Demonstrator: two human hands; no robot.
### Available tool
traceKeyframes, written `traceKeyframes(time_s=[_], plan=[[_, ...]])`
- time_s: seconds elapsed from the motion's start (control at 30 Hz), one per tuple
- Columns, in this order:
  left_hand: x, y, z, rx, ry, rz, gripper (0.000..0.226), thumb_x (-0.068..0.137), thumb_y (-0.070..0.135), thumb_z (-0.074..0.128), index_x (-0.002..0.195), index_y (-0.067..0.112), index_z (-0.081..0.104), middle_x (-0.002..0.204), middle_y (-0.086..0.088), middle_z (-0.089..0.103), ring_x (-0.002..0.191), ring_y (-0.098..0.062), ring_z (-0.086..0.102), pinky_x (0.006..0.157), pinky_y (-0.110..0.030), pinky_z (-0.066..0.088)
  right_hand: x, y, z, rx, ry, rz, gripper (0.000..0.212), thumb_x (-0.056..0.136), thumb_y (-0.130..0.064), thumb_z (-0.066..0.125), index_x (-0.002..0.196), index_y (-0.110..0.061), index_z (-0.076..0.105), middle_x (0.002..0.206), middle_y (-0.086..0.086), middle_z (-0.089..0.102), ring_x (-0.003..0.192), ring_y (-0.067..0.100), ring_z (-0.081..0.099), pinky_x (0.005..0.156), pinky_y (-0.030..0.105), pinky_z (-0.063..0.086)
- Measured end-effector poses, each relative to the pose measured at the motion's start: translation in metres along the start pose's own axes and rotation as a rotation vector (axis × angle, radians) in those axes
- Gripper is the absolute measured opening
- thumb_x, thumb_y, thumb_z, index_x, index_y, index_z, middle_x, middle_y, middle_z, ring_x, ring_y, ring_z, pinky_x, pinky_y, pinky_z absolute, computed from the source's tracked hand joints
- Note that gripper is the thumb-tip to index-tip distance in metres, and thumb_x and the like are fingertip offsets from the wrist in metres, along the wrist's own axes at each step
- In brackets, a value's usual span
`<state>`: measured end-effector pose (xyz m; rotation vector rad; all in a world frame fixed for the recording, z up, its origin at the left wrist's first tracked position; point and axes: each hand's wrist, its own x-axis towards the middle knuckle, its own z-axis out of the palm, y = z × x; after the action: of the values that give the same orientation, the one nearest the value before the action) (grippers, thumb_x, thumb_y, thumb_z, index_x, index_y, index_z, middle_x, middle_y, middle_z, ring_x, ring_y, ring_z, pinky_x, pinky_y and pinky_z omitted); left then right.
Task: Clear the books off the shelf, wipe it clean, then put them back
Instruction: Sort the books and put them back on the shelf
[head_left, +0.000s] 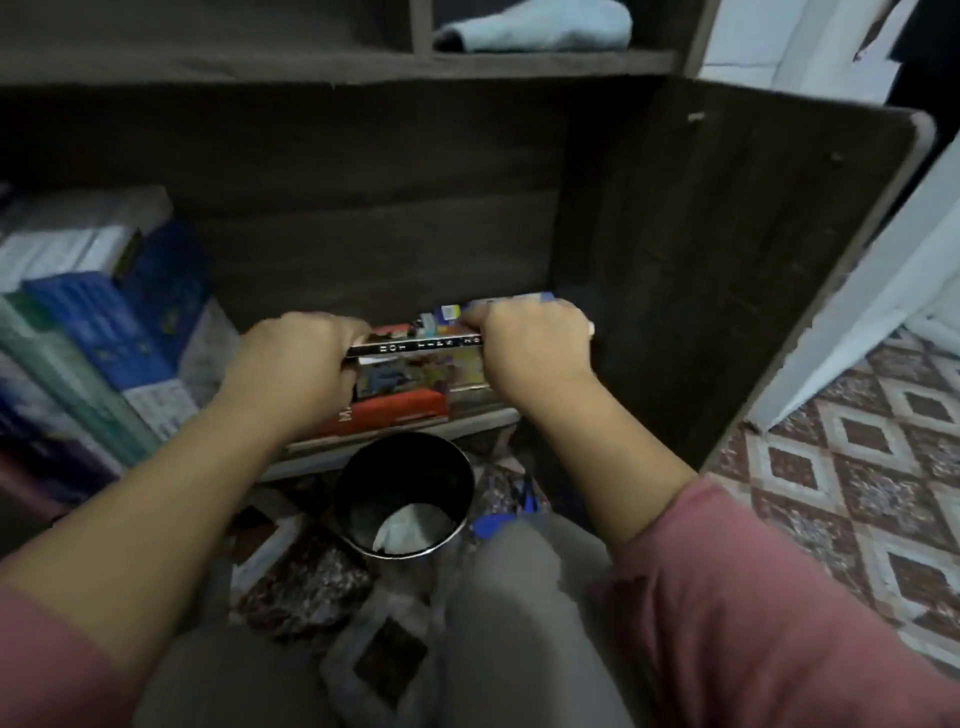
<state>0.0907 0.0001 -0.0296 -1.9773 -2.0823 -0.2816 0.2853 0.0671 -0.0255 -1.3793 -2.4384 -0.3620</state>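
The stack of books (410, 376) lies flat at the shelf's (483, 420) front edge, toward its right wall; stiff, probably heavy together, glossy covers apt to slide — best clamped at both ends. The left hand (298, 361) and right hand (530, 343) grip there, fingers curled round the ends — fingertips hidden.

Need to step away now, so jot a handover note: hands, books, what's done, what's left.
Hands: the left hand grips the left end of the flat stack; the right hand grips its right end.
Things: the stack sits at the front of the shelf; leaning books stand at the left; a cloth lies in the compartment above.
Done: cannot tell whether the shelf is wiped.
Left: likely moving this stack, then the rest.
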Motion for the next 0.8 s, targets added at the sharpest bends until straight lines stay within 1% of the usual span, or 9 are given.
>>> traceKeyframes(time_s=[0.13,0.2,0.27,0.33,0.4,0.5,0.57,0.7,0.8], plan=[[-0.008,-0.046,0.004,0.070,0.316,-0.088,0.028,0.070,0.013,0.067,0.097,0.018,0.068,0.088,-0.008,0.068,0.077,-0.035,0.063,0.064,-0.038,0.043,0.039,-0.048,0.034,0.077,0.226,-0.072,0.031,0.089,-0.024,0.049,0.114,-0.031,0.066,0.107,-0.006,0.070,0.099,0.021,0.063,0.084,0.036,0.040],[-0.010,-0.066,0.024,0.115,0.344,-0.152,0.032,0.068,0.011,0.068,0.099,0.017,0.067,0.088,-0.008,0.067,0.077,-0.034,0.063,0.065,-0.039,0.042,0.049,-0.066,0.060,0.112,0.264,-0.087,0.034,0.085,-0.024,0.049,0.112,-0.030,0.069,0.106,-0.005,0.071,0.100,0.022,0.065,0.087,0.037,0.044],[-0.015,-0.081,0.051,0.134,0.288,-0.194,0.033,0.066,0.011,0.070,0.099,0.017,0.067,0.087,-0.007,0.067,0.078,-0.033,0.064,0.067,-0.039,0.042,0.053,-0.078,0.088,0.121,0.221,-0.133,0.039,0.087,-0.025,0.045,0.119,-0.030,0.067,0.115,-0.002,0.070,0.106,0.025,0.065,0.093,0.041,0.045],[-0.024,-0.091,0.083,0.151,0.191,-0.203,0.035,0.066,0.013,0.073,0.100,0.019,0.067,0.089,-0.006,0.067,0.080,-0.030,0.064,0.071,-0.039,0.044,0.051,-0.084,0.113,0.125,0.047,-0.199,0.042,0.094,-0.023,0.039,0.131,-0.031,0.057,0.129,0.001,0.063,0.119,0.026,0.058,0.101,0.042,0.038],[-0.032,-0.095,0.111,0.157,0.000,-0.214,0.043,0.073,0.020,0.072,0.115,0.024,0.064,0.103,-0.003,0.066,0.093,-0.027,0.063,0.079,-0.037,0.045,0.047,-0.085,0.136,0.115,-0.185,-0.267,0.043,0.099,-0.023,0.038,0.139,-0.035,0.045,0.135,0.000,0.056,0.123,0.025,0.053,0.102,0.038,0.036],[-0.035,-0.098,0.137,0.175,-0.218,-0.205,0.057,0.086,0.027,0.061,0.139,0.028,0.043,0.126,0.000,0.055,0.112,-0.023,0.054,0.087,-0.037,0.045,0.044,-0.085,0.160,0.150,-0.422,-0.283,0.051,0.098,-0.020,0.044,0.146,-0.034,0.035,0.147,0.000,0.044,0.130,0.025,0.046,0.104,0.037,0.040],[-0.032,-0.097,0.143,0.163,-0.242,-0.230,0.061,0.089,0.032,0.058,0.144,0.026,0.033,0.134,-0.002,0.049,0.120,-0.023,0.049,0.093,-0.039,0.044,0.051,-0.085,0.169,0.169,-0.473,-0.279,0.058,0.097,-0.023,0.051,0.150,-0.033,0.030,0.155,0.000,0.032,0.138,0.025,0.036,0.109,0.037,0.036],[-0.028,-0.093,0.149,0.030,-0.292,-0.236,0.075,0.087,0.069,0.043,0.147,0.027,0.030,0.149,-0.005,0.036,0.134,-0.027,0.035,0.105,-0.044,0.035,0.064,-0.082,0.173,0.187,-0.553,-0.225,0.080,0.085,-0.047,0.068,0.151,-0.035,0.026,0.160,0.003,0.022,0.144,0.025,0.028,0.112,0.041,0.033],[-0.021,-0.088,0.148,-0.026,-0.326,-0.178,0.065,0.092,0.061,0.043,0.148,0.028,0.033,0.151,-0.007,0.035,0.137,-0.029,0.034,0.110,-0.045,0.034,0.064,-0.085,0.173,0.193,-0.558,-0.190,0.089,0.079,-0.053,0.072,0.152,-0.034,0.024,0.160,0.002,0.020,0.145,0.025,0.025,0.113,0.043,0.033]])
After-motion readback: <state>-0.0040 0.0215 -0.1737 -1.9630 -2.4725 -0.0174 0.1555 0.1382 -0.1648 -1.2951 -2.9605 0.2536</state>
